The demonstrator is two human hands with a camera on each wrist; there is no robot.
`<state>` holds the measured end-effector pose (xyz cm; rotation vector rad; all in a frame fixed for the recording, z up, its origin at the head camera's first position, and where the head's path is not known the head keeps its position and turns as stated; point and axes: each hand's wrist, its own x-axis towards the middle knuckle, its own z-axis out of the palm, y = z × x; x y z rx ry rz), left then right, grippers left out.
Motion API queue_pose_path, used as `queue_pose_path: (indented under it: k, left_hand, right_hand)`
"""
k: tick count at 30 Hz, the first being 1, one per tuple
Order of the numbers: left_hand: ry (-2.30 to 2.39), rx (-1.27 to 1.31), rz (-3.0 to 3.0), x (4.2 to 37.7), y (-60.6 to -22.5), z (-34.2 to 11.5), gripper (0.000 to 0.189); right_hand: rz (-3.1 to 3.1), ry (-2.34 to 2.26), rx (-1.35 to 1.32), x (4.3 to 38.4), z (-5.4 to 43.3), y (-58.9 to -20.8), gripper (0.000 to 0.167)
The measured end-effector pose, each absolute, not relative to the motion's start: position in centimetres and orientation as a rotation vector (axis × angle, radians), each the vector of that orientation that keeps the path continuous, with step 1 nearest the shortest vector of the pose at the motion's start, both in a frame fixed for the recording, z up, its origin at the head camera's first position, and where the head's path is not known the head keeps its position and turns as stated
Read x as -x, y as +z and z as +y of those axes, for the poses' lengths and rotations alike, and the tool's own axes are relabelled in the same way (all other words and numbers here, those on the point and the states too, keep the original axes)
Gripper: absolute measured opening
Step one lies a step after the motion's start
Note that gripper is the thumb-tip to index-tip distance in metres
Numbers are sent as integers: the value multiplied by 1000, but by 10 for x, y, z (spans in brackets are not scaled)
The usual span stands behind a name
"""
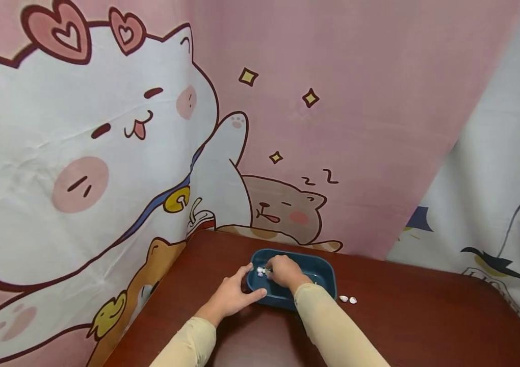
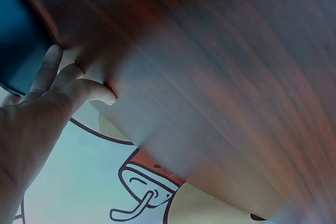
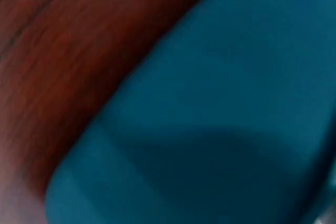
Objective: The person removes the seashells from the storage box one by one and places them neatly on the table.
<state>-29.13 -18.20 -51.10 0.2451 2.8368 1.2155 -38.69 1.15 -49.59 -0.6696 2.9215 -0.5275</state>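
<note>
A dark blue rectangular basin [image 1: 326, 275] stands on the table. My left hand [image 1: 231, 295] is at its left end, thumb along the near rim and fingers spread by the left wall. In the left wrist view, the fingers [image 2: 67, 80] reach past the basin's outer side. My right hand [image 1: 285, 271] is inside the basin, its fingers bent down beside several small white shell-like pieces [image 1: 260, 271]. I cannot tell whether the fingertips pinch one. The right wrist view has the basin's blue outer wall [image 3: 210, 87] close up, with the hand out of sight.
Two small white shells [image 1: 348, 299] lie on the reddish-brown table [image 1: 425, 316], just right of the basin. Behind the table hangs a pink cloth [image 1: 356, 132] printed with cartoon cats; it also runs along the left side. A white cloth [image 1: 494, 204] hangs at the right.
</note>
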Motion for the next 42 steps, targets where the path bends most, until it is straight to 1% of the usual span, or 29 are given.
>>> queue_pose_path:
  k: [6, 13, 20, 27, 30, 34, 37, 42]
  left_hand:
    - [1222, -250, 2834, 292, -511, -171, 95]
    - [1210, -245, 2843, 293, -512, -172, 95]
    - [1213, -244, 2847, 293, -512, -176, 94]
    - [1204, -228, 2851, 292, -514, -176, 96]
    - [1186, -194, 2862, 292, -513, -177, 98]
    - [1169, -168, 2870, 293, -513, -178, 100]
    - [1169, -172, 2873, 292, -513, -178, 99]
    - [1176, -168, 2854, 290, -510, -177, 100]
  right_hand:
    - [2974, -460, 667, 389, 21, -506, 15]
    - [2982, -422, 734, 385, 28, -502, 6]
    - [2941, -402, 897, 378, 33, -502, 10]
    - [2981, -463, 884, 375, 41, -507, 21]
    - [2974, -546, 798, 374, 49, -507, 19]
    - [2923, -622, 657, 374, 60, -507, 13]
    - [2905, -628, 636, 375, 65, -508, 11]
    - [2886, -613, 678, 373, 67, -507, 11]
